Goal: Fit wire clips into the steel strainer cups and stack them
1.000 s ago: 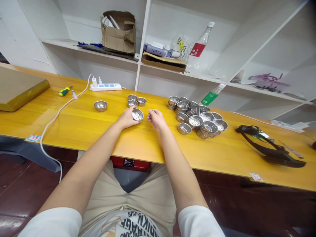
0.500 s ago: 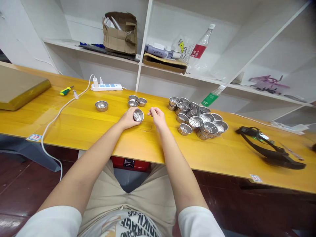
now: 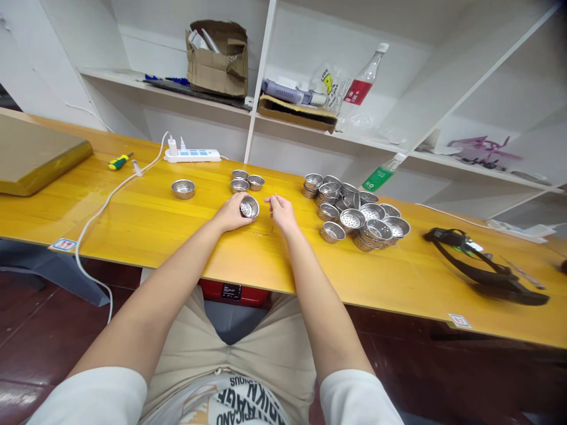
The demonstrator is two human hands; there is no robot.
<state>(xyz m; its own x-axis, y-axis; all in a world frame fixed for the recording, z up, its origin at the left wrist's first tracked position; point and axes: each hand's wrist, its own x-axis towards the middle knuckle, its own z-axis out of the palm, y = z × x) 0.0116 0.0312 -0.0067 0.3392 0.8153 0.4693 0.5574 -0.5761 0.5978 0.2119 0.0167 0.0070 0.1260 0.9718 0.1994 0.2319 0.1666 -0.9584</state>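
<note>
My left hand (image 3: 229, 213) is wrapped round a small perforated metal cup (image 3: 249, 208), tilted so that its holed bottom shows inside. To the right of the cup, my right hand (image 3: 282, 212) pinches a fine strand, wire or thread, between thumb and fingers. A loop of this thin strand (image 3: 264, 234) hangs or lies below, between the two hands; its far end is too fine to follow. Just behind my left hand stand a few like cups (image 3: 256, 183), and a lone metal cup (image 3: 183, 189) sits further left.
A cluster of perforated cups (image 3: 352, 219), some stacked, stands to the right. Beyond it lies a black head strap (image 3: 482, 265). A power strip (image 3: 192, 155), a screwdriver (image 3: 119, 162) and a white cable (image 3: 116, 190) are at the left. A green-labelled bottle (image 3: 381, 173) leans behind the cups.
My right hand has shifted very slightly and its fingertips have turned a little. My left hand keeps the cup in nearly the same place.
</note>
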